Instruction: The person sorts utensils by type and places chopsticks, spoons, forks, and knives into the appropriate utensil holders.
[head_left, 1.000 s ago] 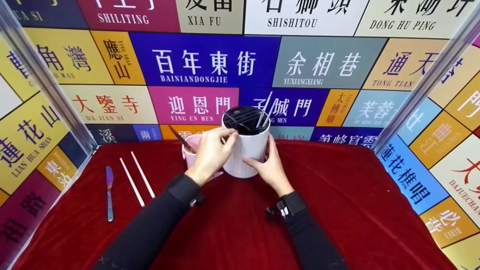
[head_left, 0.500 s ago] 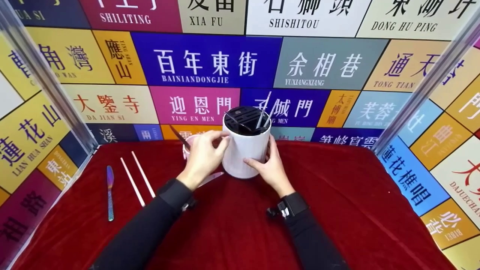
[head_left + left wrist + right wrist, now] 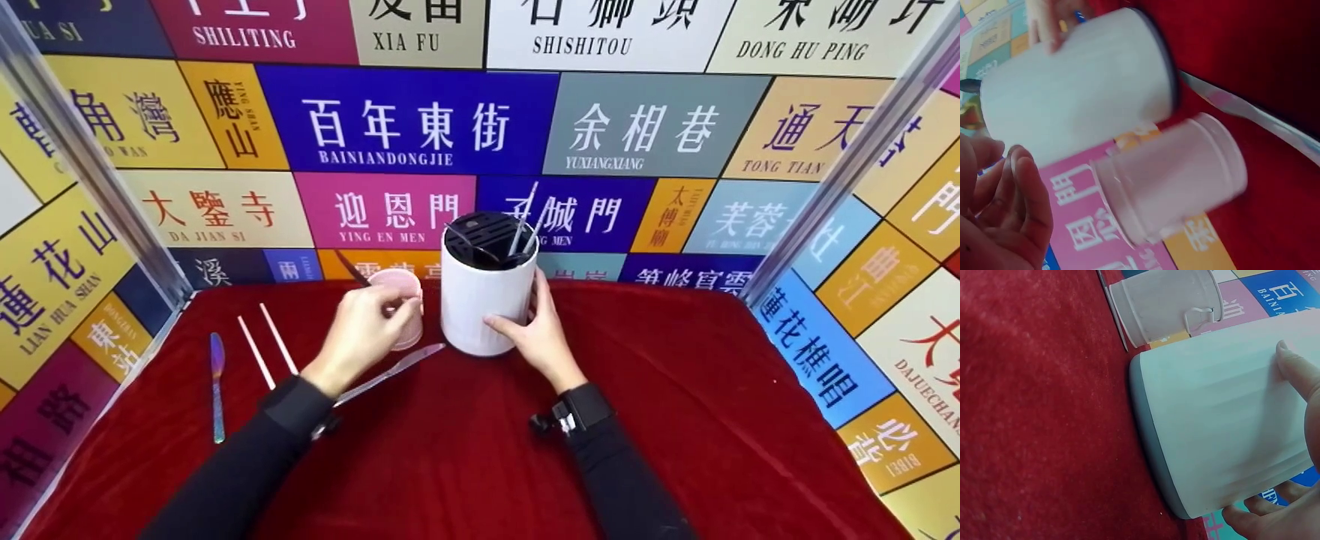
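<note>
A white cylindrical knife block with a black slotted top stands upright on the table. My right hand grips its right side, thumb across the front and fingers around the back. Slim silvery handles rise from its top. My left hand hovers over a small pink bucket with its fingers loosely curled; in the left wrist view the fingers hold nothing. A dark brown blade-like piece leans out behind that hand, its lower end hidden. Below the bucket lies a silver table knife.
Two thin pale sticks lie on the left, partly near my left sleeve. Farther left is a rainbow-coloured knife. Red cloth covers the table. A wall of coloured name signs rises behind, with metal posts at the corners.
My left hand has left the knife block's rim and moved left and down to over the pink bucket, uncovering more of the silver knife. My right hand keeps its grip.
</note>
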`<control>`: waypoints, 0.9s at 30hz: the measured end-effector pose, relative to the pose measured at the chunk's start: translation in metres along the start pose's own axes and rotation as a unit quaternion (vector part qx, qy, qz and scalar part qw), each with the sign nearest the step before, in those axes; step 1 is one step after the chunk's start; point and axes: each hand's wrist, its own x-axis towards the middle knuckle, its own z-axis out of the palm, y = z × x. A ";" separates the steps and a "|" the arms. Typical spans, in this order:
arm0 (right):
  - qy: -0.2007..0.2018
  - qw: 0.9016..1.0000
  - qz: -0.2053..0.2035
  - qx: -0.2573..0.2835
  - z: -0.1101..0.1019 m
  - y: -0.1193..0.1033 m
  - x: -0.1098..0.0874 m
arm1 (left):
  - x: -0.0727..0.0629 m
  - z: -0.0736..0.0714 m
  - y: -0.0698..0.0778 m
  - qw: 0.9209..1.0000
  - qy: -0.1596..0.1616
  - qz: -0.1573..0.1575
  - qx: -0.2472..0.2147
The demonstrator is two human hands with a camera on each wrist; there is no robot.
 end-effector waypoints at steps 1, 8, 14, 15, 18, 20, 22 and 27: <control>0.000 1.000 0.001 0.000 0.000 0.000 0.000 | -0.003 -0.002 -0.004 1.000 -0.011 -0.004 0.007; 0.004 1.000 0.010 -0.002 -0.001 -0.002 -0.002 | -0.020 -0.006 -0.028 0.981 -0.181 -0.050 0.046; 0.000 1.000 0.009 -0.007 0.001 -0.002 -0.002 | -0.033 -0.007 -0.045 0.954 -0.272 -0.060 0.109; 0.000 1.000 0.009 -0.008 0.001 -0.002 -0.001 | -0.034 -0.007 -0.047 0.951 -0.278 -0.061 0.119; 0.002 1.000 0.009 -0.008 0.001 -0.002 -0.001 | -0.038 -0.008 -0.053 0.945 -0.291 -0.068 0.135; 0.002 1.000 0.008 -0.008 0.001 -0.003 -0.001 | -0.040 -0.007 -0.057 0.941 -0.299 -0.078 0.138; 0.002 1.000 0.009 -0.008 0.001 -0.003 -0.001 | -0.042 -0.006 -0.060 0.939 -0.303 -0.083 0.140; 0.001 1.000 0.013 -0.005 0.000 -0.003 -0.002 | -0.045 -0.004 -0.060 0.938 -0.303 -0.075 0.153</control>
